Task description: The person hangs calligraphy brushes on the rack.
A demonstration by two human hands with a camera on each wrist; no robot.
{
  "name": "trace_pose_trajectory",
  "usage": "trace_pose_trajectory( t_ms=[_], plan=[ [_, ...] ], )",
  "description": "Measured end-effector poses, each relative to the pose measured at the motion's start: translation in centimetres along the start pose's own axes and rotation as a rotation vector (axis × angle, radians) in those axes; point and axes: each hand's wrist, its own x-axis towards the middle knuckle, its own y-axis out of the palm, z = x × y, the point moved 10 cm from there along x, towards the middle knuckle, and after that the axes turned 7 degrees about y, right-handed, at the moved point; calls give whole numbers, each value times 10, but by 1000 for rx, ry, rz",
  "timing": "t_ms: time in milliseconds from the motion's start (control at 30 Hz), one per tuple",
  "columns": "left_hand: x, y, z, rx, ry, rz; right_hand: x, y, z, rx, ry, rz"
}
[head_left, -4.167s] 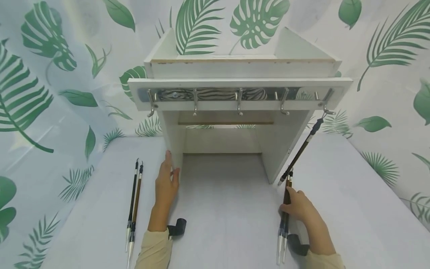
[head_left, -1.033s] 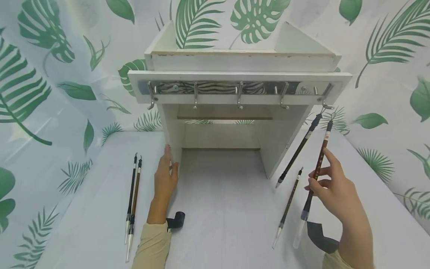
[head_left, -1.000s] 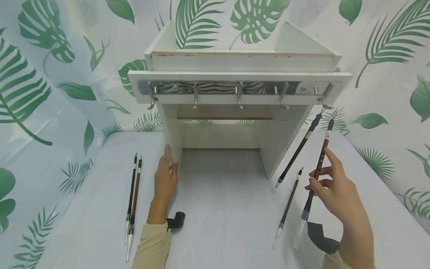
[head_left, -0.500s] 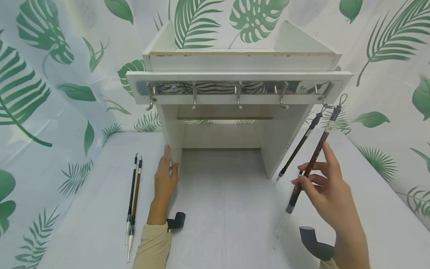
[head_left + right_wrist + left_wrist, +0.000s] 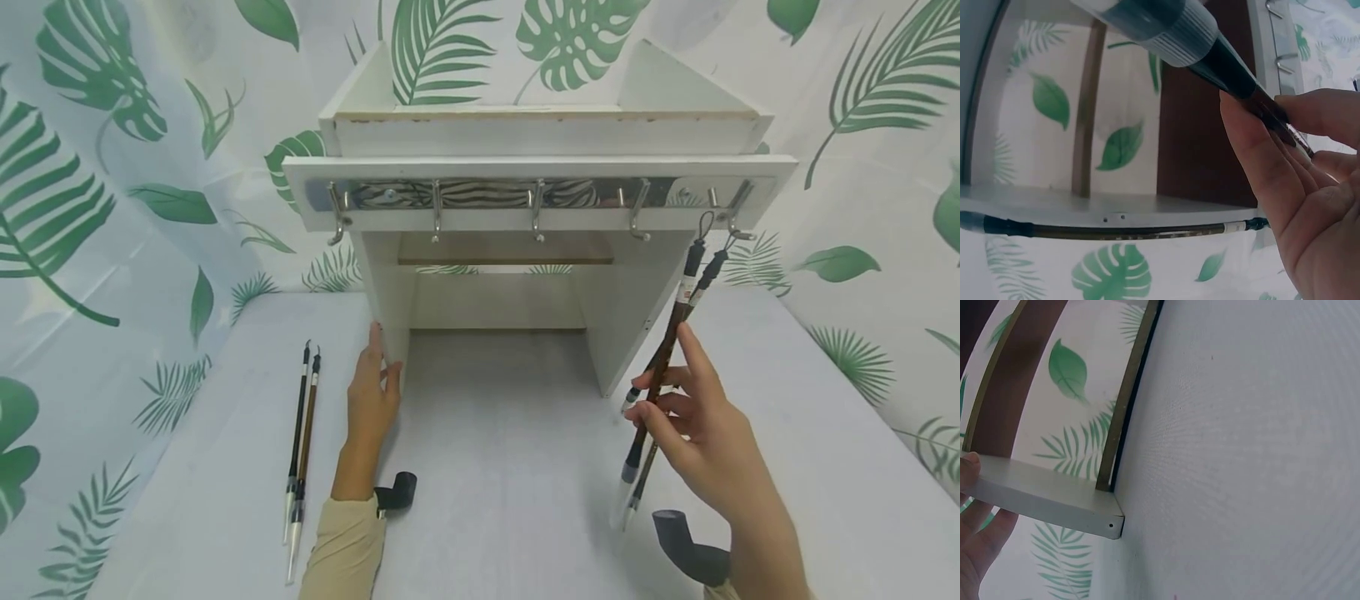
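My right hand [image 5: 705, 442] pinches a brown calligraphy brush [image 5: 666, 354] between thumb and fingers, its capped tip pointing down. The brush's loop is up beside the rightmost metal hook [image 5: 738, 217]; whether they touch I cannot tell. Behind it, a second calligraphy brush [image 5: 712, 268] hangs from that hook, also seen as a hanging brush [image 5: 1129, 232] in the right wrist view. A third brush [image 5: 642, 482] lies on the table, mostly hidden. With thumb inside and fingers outside, my left hand [image 5: 372, 400] holds the left side panel [image 5: 1047, 497] of the white rack [image 5: 540, 137].
Two more capped brushes [image 5: 306, 425] lie side by side on the white tabletop [image 5: 502, 500] at the left. Several hooks [image 5: 536, 208] line the rack's front rail. A leaf-patterned sheet [image 5: 172, 250] stands behind and around.
My right hand has taken one brush from the pair on the table and lifted it to hook height. Over the last second it moved left, across the hanging brush. The left hand stays put.
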Motion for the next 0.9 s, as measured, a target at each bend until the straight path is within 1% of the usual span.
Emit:
trace_pose_trajectory(
  t_ms=[167, 367, 700, 900],
  plan=[
    [-1, 2, 4, -8, -32, 24, -1, 10, 4, 10, -30, 43],
    [-2, 2, 5, -23, -24, 19, -1, 17, 8, 18, -66, 64],
    [-1, 3, 4, -25, -12, 18, 1, 20, 6, 12, -52, 77],
    [0, 2, 3, -12, -13, 17, 2, 20, 5, 7, -29, 79]
  ],
)
